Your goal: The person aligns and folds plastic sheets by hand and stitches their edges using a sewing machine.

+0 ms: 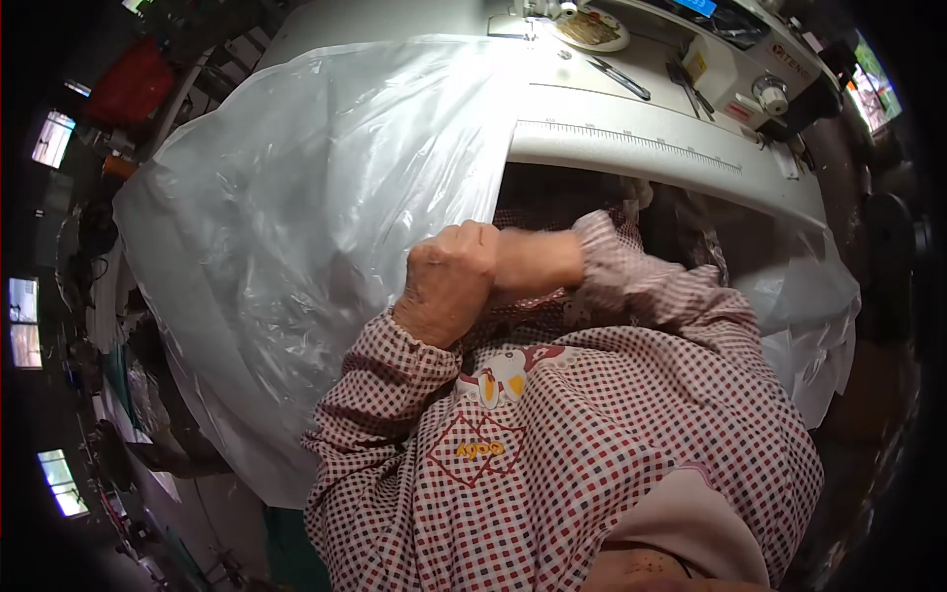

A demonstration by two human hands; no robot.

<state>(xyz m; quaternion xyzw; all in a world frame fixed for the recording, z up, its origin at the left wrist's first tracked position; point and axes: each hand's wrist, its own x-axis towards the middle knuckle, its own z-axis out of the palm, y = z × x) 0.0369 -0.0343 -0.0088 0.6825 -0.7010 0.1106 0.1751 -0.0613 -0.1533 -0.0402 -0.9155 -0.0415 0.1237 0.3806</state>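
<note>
A large sheet of translucent white plastic [286,197] spreads over the left of the work table and hangs down toward me. Its right edge runs down to my left hand [449,276], which is closed in a fist on it in front of my chest. My right hand [511,264] is right beside the left one, its forearm coming across from the right. Motion smears it, and its fingers are hidden behind the left hand. A checked smock with sleeves covers both my arms.
Beyond the table's ruler-marked front edge [631,138] stands a white sewing machine [755,84]. A dark slim tool [621,79], black-handled scissors [689,89] and a round dish [592,30] lie by it. More clear plastic [804,335] hangs at the right.
</note>
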